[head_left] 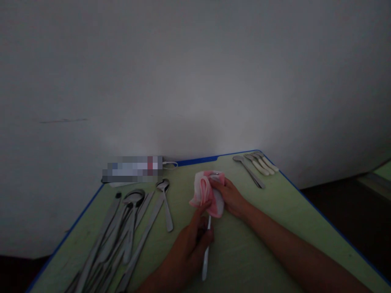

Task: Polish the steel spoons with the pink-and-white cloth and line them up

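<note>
My left hand (198,240) is closed around the handle of a metal spoon (205,262), whose lower end points toward me. A pink and white cloth (210,195) wraps the spoon's upper end, and only a small shiny bit shows at the top, so its bowl is mostly hidden. Behind the cloth, my right hand (227,195) grips it against the spoon's head. One left finger also touches the cloth's lower edge. Both hands are over the middle of the table.
On the left of the green table (244,252) lies a pile of metal cutlery (106,248), with a small spoon (167,207) beside it. Several spoons with white handles (261,165) and a metal spoon (249,173) lie at the far right. A blurred-out device (132,170) with a white cable stands against the wall.
</note>
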Tool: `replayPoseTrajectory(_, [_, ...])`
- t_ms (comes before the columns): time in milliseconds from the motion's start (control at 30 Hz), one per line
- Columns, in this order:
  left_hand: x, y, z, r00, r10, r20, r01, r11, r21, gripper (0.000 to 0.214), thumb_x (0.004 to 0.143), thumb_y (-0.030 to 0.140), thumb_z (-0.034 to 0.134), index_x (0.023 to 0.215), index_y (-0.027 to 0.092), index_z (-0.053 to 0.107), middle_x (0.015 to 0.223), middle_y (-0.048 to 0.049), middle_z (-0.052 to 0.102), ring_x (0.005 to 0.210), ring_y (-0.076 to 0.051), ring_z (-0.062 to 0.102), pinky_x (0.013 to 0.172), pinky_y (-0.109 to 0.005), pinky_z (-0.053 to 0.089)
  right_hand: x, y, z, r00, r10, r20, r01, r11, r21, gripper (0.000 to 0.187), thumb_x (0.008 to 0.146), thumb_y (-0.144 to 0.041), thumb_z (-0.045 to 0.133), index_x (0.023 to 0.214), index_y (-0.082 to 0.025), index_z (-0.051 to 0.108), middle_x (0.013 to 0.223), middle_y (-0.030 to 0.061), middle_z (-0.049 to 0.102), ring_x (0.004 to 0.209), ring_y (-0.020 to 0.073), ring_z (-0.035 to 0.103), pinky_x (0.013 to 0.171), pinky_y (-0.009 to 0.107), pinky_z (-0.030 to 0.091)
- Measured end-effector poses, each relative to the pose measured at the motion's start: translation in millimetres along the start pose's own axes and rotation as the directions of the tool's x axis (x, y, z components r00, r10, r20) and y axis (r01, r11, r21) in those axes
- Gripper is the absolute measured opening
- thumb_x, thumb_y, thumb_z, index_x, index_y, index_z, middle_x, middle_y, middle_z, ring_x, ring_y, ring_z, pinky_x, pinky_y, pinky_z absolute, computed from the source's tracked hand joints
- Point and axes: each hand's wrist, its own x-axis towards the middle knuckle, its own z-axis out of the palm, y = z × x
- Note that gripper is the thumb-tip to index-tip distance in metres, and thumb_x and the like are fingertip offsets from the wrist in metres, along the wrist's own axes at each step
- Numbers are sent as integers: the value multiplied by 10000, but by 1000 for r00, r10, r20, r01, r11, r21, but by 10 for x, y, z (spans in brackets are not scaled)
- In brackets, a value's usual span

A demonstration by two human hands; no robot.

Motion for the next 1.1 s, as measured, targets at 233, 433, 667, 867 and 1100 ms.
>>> replayPoseTrajectory(233, [-2,10,3,1000,10,4,-10,999,37,524,903,266,371,1392,231,187,789,-6,530,701,-156,494,670,-291,408,-3,-2,-2,1000,-15,3,15,999,-40,302,664,-361,672,898,-174,636,746,1,657,640,125,567,615,242,440])
replayPoseTrajectory(433, [2,6,2,1000,5,5,-5,999,48,508,905,260,374,1384,237,205,761,4,516,679,-151,483,647,-276,396,1,-7,1,1000,-14,9,14,999,-45,287,672,-355,668,897,-181,630,756,0,656,650,127,570,614,242,440])
replayPoseTrajectory(667, [1,-32,4,999,49,9,-49,999,19,523,902,275,379,1391,211,204,762,-3,514,669,-147,475,641,-274,396,-3,-10,10,1000,0,8,0,999,-37,300,667,-356,672,909,-183,633,763,-2,659,645,120,567,613,235,438])
replayPoseTrajectory(867, [7,-25,8,999,45,20,-46,998,41,515,900,237,370,1382,228,189,748,11,495,661,-144,468,631,-270,380,-14,-24,12,1000,-9,7,10,998,-58,302,665,-364,668,895,-172,635,758,5,659,652,129,570,619,244,438])
replayPoseTrajectory(1100, [4,16,1,999,30,17,-31,998,62,513,891,248,383,1375,226,216,728,16,492,660,-147,474,640,-273,387,-21,-37,17,1000,-13,24,15,996,-84,286,679,-364,658,890,-172,640,738,0,655,647,123,563,599,231,429])
